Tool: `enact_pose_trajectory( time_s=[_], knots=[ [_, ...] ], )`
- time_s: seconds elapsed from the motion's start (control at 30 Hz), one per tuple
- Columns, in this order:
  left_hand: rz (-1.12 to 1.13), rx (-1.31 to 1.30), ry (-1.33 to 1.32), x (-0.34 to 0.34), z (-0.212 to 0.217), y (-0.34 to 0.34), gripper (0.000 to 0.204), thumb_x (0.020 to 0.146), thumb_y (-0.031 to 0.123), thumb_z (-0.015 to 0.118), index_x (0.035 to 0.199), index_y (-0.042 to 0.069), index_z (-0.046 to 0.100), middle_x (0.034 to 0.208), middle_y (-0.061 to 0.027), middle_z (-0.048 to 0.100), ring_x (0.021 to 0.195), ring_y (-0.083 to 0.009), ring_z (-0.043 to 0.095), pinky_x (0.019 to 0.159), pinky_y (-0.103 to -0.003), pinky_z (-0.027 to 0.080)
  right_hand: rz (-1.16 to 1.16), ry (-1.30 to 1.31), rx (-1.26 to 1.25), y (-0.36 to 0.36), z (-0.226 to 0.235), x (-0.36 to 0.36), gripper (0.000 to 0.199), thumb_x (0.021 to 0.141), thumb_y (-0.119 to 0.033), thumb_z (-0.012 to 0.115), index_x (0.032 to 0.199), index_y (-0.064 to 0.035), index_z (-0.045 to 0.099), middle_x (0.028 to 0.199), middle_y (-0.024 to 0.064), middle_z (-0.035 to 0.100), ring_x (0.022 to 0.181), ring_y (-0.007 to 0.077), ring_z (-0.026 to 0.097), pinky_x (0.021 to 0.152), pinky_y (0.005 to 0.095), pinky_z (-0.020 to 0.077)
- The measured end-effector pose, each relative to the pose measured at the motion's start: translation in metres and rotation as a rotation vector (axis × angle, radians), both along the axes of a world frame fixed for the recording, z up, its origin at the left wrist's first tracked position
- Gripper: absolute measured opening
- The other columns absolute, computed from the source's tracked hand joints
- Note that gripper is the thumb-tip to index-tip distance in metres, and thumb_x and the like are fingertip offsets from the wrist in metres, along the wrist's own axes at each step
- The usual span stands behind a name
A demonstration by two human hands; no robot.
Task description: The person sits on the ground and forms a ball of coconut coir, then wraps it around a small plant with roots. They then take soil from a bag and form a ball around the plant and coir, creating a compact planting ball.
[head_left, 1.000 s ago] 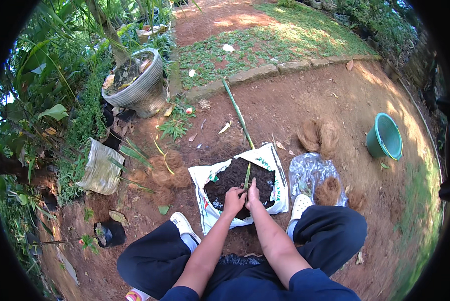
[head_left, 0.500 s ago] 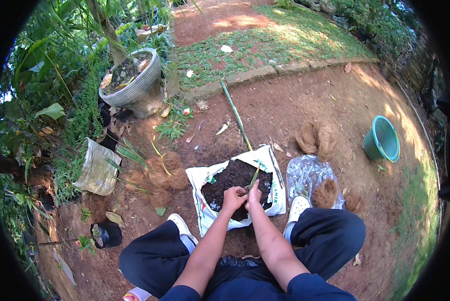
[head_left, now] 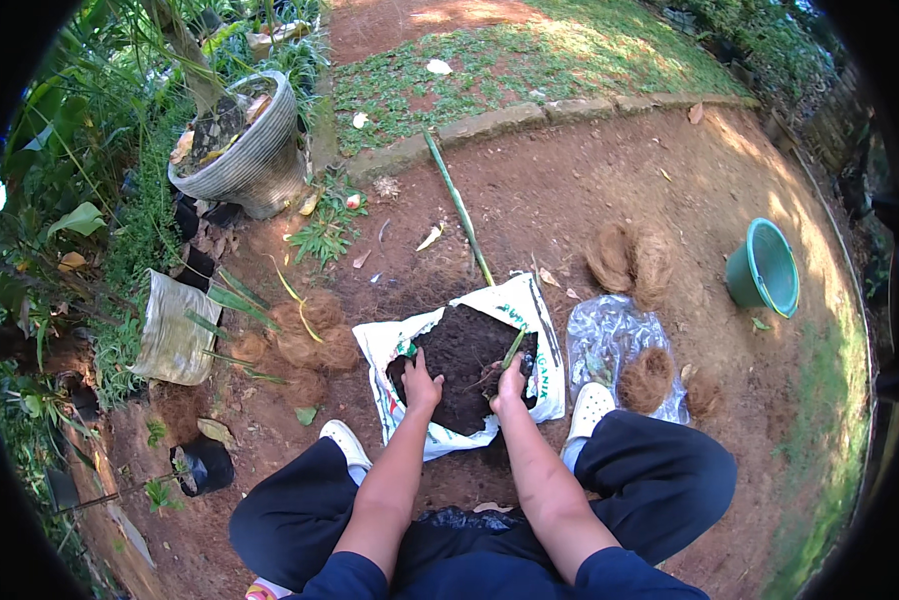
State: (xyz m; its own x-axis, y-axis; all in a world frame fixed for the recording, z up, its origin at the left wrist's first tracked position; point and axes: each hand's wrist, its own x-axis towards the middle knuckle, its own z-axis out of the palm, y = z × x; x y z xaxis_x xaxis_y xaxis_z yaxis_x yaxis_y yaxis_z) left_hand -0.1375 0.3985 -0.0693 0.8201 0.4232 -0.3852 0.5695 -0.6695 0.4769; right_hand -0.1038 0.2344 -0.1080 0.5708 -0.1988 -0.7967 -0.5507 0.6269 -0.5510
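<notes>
Nearest us, we see dark-trousered knees spread wide and two pale shoes [head_left: 591, 408] planted near the lower corners of a white sack [head_left: 549, 365], which keeps its dark soil [head_left: 464, 345] within reach of both hands. The sack's opening is spread wide, baring the soil.

We find the right hand [head_left: 509, 383] closed around the lower part of a short green plant piece [head_left: 514, 347], at the right of the soil, its tip angled up and away; that low grip seems to keep the tip free. The left hand [head_left: 422, 385] is loosely open at the soil's left edge, fingers apart, gripping nothing we can make out.

Just right of the sack, crumpled clear plastic [head_left: 599, 345] lies under a brown fibre clump [head_left: 646, 380], perhaps keeping it off the dirt. Farther off, we see a long green stem [head_left: 454, 205] beyond the sack and a green bucket [head_left: 762, 268] well apart to the right.
</notes>
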Motion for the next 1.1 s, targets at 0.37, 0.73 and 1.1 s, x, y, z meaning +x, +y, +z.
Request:
enact_pose_trajectory(
  time_s=[0.37,0.73,1.1],
  knots=[
    [0.052,0.008,-0.194,0.002,-0.007,0.009,0.047,0.071,0.017,0.082,0.114,0.006,0.068,0.104,-0.0219,0.067,0.1,-0.037,0.064,0.092,-0.042,0.049,0.013,0.011,0.108,0.008,0.015,0.006,0.064,0.095,-0.064,0.039,0.073,-0.0073,0.057,0.066,0.0076,0.06,0.06,0.0208,0.06,0.059,0.0348,0.0514],
    [0.185,-0.689,-0.309,-0.003,0.019,-0.021,0.033,0.079,0.017,0.08,0.104,-0.002,0.071,0.075,-0.0022,0.065,0.062,-0.0071,0.059,0.056,-0.022,0.052,0.122,0.027,0.023,0.026,0.011,0.002,0.066,0.092,-0.069,0.04,0.088,-0.0075,0.064,0.078,0.0066,0.064,0.077,0.0215,0.063,0.07,0.0376,0.0513],
    [-0.187,-0.645,-0.355,-0.002,0.03,-0.031,0.032,0.082,0.008,0.071,0.114,0.007,0.07,0.093,-0.0112,0.065,0.075,-0.0194,0.07,0.068,-0.029,0.056,0.153,-0.05,0.179,0.023,0.04,0.009,0.074,0.086,-0.076,0.043,0.092,-0.0045,0.064,0.085,0.0089,0.066,0.076,0.0227,0.064,0.067,0.0377,0.0528]
  ],
)
